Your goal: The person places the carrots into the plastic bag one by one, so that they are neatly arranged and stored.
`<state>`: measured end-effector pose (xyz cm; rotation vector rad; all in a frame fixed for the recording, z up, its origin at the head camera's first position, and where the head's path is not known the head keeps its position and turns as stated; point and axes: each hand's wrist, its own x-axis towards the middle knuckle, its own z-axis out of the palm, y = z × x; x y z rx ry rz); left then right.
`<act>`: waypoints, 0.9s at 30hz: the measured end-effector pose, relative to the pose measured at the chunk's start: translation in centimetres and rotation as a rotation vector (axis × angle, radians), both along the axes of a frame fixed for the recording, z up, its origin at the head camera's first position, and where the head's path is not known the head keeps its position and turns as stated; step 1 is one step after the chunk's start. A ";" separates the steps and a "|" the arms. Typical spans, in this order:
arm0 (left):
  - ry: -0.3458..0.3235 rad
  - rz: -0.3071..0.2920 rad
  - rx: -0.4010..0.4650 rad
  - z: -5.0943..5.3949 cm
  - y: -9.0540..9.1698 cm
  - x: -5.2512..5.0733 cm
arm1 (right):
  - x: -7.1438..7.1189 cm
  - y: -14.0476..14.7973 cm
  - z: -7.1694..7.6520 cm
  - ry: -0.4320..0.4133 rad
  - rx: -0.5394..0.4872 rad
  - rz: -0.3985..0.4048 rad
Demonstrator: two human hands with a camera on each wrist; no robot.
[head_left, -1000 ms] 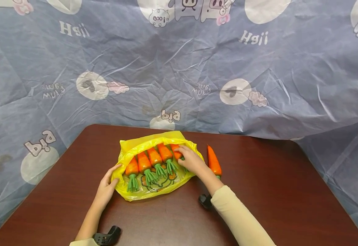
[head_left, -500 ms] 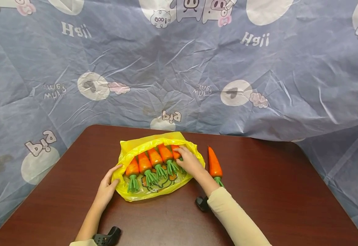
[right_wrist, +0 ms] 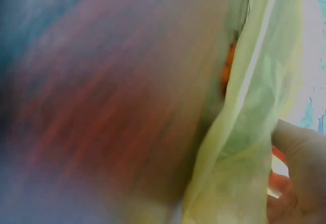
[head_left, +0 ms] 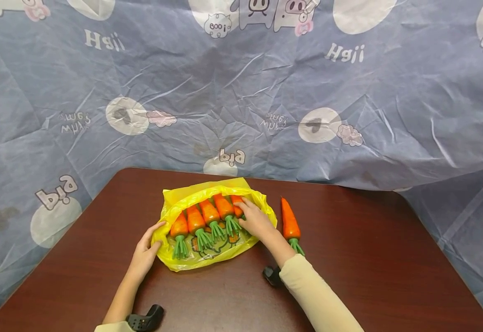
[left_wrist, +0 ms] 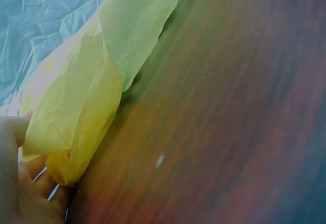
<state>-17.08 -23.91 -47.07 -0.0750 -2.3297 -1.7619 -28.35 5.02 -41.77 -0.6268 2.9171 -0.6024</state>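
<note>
A yellow plastic bag (head_left: 174, 263) lies on the table with its mouth spread toward me. Inside it several orange carrots (head_left: 210, 211) lie side by side, green tops pointing at me. My left hand (head_left: 143, 253) holds the bag's left edge; in the left wrist view the thumb lies over the plastic (left_wrist: 76, 102) and the fingers under it. At the bag's right end my right hand (head_left: 257, 221) grips the rightmost carrot (head_left: 236, 204), its lower part covered by the hand. In the right wrist view, the bag's side (right_wrist: 239, 158) hides much of that grip.
One more carrot (head_left: 290, 225) lies outside, just right of the bag and beside my right forearm. Black wrist cameras sit on the left wrist (head_left: 146, 318) and the right (head_left: 272, 275). A printed blue-grey cloth (head_left: 241, 92) hangs behind the dark red-brown table (head_left: 349, 258).
My right forearm has shifted slightly left and toward me, uncovering the green top of the outside carrot. The bag, its carrots and the left hand have stayed almost in place.
</note>
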 end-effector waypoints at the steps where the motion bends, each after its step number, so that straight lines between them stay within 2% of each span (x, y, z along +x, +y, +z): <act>1: -0.001 0.000 0.003 0.0 0.0 0.0 | 0.1 0.1 0.2 -0.003 0.005 0.000; 8: 0.017 0.000 0.007 -0.1 0.1 0.0 | 1.7 1.0 2.6 -0.005 -0.035 0.013; 12: 0.018 -0.002 -0.001 0.0 0.1 0.0 | 2.9 2.1 3.5 0.010 -0.093 -0.029; 17: 0.012 -0.001 -0.004 0.1 0.1 0.2 | 4.1 3.9 3.8 0.026 -0.190 -0.069; 22: 0.009 0.000 0.005 0.1 0.1 0.4 | 5.1 6.1 3.9 0.038 -0.219 -0.101; 27: 0.010 -0.007 0.004 0.1 0.1 0.2 | 5.6 8.4 3.4 0.086 -0.251 -0.136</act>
